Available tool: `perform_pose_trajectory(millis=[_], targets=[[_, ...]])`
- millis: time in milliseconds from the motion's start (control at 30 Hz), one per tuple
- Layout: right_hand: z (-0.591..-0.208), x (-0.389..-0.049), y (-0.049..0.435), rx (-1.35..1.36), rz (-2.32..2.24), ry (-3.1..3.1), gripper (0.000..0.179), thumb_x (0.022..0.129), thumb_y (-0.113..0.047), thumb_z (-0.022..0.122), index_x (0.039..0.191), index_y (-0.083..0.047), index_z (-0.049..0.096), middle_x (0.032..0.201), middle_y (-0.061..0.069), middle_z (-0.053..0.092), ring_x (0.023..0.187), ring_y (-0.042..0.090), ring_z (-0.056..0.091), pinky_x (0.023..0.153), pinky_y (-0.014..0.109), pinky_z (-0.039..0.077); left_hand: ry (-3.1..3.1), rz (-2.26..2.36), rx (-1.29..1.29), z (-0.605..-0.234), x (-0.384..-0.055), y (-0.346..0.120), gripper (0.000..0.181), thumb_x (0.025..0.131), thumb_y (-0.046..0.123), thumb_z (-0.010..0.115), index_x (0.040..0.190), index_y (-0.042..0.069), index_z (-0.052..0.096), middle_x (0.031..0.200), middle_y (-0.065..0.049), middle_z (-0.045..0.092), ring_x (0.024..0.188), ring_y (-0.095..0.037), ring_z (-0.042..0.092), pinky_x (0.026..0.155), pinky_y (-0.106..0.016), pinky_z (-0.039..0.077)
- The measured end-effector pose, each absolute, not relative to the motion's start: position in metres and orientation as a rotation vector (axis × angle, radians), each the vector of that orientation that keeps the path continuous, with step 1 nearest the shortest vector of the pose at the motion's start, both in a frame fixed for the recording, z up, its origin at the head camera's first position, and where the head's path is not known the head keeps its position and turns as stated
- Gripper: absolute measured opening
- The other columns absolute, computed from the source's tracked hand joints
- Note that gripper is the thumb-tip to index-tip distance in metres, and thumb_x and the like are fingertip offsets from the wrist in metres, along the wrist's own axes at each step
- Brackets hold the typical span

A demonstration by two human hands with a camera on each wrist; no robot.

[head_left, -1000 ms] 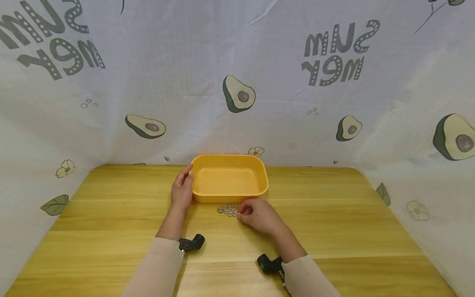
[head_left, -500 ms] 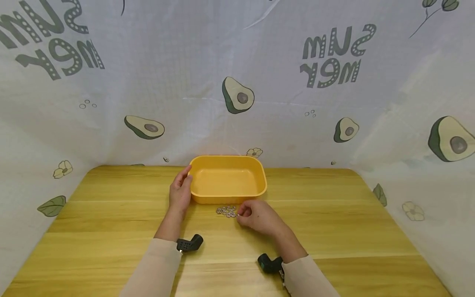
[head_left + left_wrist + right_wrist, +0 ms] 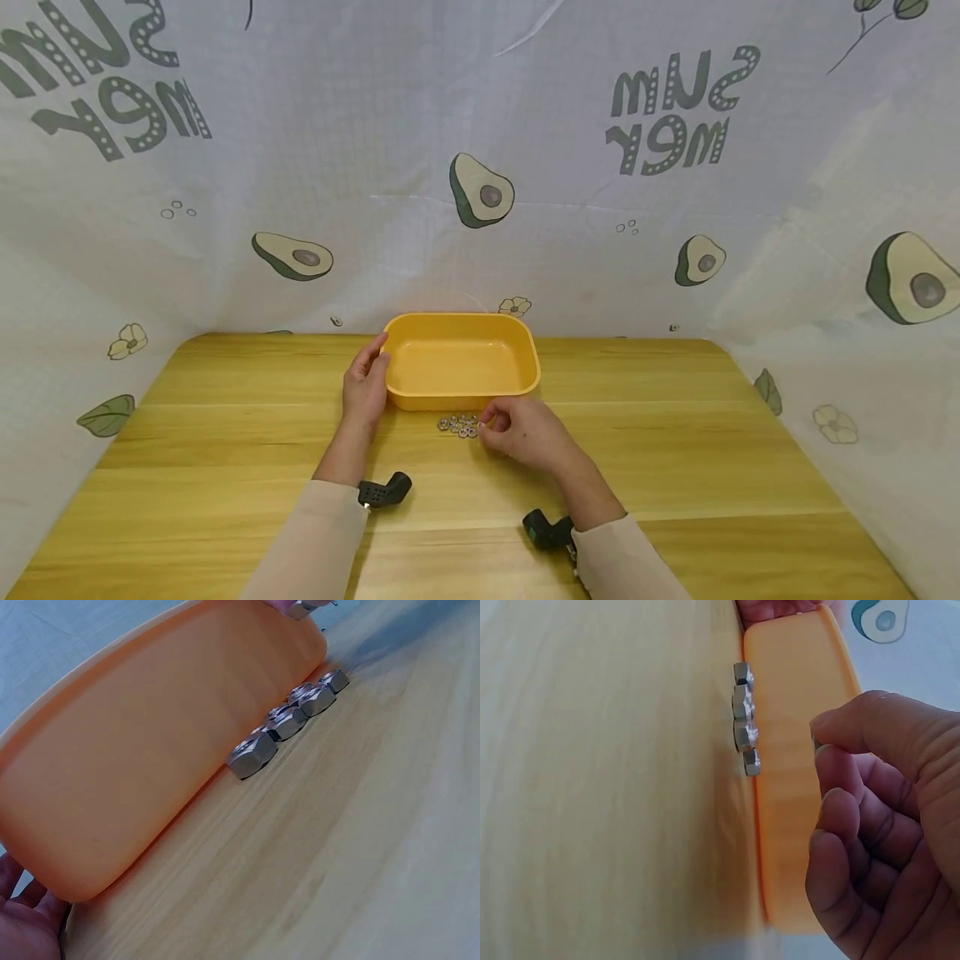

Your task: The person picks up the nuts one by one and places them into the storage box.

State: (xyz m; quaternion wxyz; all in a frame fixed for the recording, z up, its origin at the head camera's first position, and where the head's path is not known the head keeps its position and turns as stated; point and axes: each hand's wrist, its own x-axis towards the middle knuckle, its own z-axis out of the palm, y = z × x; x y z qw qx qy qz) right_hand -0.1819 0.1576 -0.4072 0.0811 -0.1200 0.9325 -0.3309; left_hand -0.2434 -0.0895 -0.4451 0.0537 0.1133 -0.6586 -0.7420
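Note:
A yellow plastic bin (image 3: 457, 403) stands at the far side of the table, its inside bare. Against its left end rests my left hand (image 3: 365, 393), thumb and fingers laid along the outer wall near the rim. Several silver hex nuts (image 3: 457, 427) lie in a small cluster right before the bin's front wall. My right hand (image 3: 527, 433), just right of that cluster, pinches one nut (image 3: 301, 610) between thumb and index finger. In the left wrist view this nut is raised above the table; in the right wrist view the fingertips mostly hide it.
The wooden table (image 3: 675, 467) extends to both sides of the bin. Directly behind it hangs a white curtain (image 3: 390, 250) printed with avocados. A black wrist camera (image 3: 386, 490) sits on the left wrist, another black camera (image 3: 547, 531) on the right.
My right hand has risen slightly toward the bin's front wall with the pinched nut. My left hand, the bin and the other nuts have stayed put.

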Motion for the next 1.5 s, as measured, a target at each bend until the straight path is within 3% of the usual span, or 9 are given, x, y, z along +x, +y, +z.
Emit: perform_pose_trajectory(millis=[700, 1500], targets=[[-0.385, -0.179, 0.156, -0.315, -0.980, 2.950, 0.008, 0.089, -0.021, 0.079, 0.092, -0.018, 0.072, 0.069, -0.006, 0.059, 0.059, 0.012, 0.050, 0.053, 0.022, 0.041, -2.019, -2.250, 0.337, -0.449, -0.245, -0.091, 0.041, 0.108, 0.025, 0.048, 0.148, 0.021, 0.055, 0.162, -0.003, 0.042, 0.152, -0.019, 0.035, 0.126, -0.037, 0.032], [-0.376, -0.231, 0.146, -0.366, -0.872, 2.961, 0.014, 0.092, -0.028, 0.074, 0.098, -0.016, 0.072, 0.074, -0.001, 0.062, 0.061, 0.016, 0.052, 0.056, 0.026, 0.044, -2.008, -2.225, 0.322, -0.447, -0.242, -0.089, 0.041, 0.107, 0.020, 0.049, 0.148, 0.018, 0.055, 0.162, -0.005, 0.043, 0.153, -0.022, 0.035, 0.126, -0.039, 0.030]])
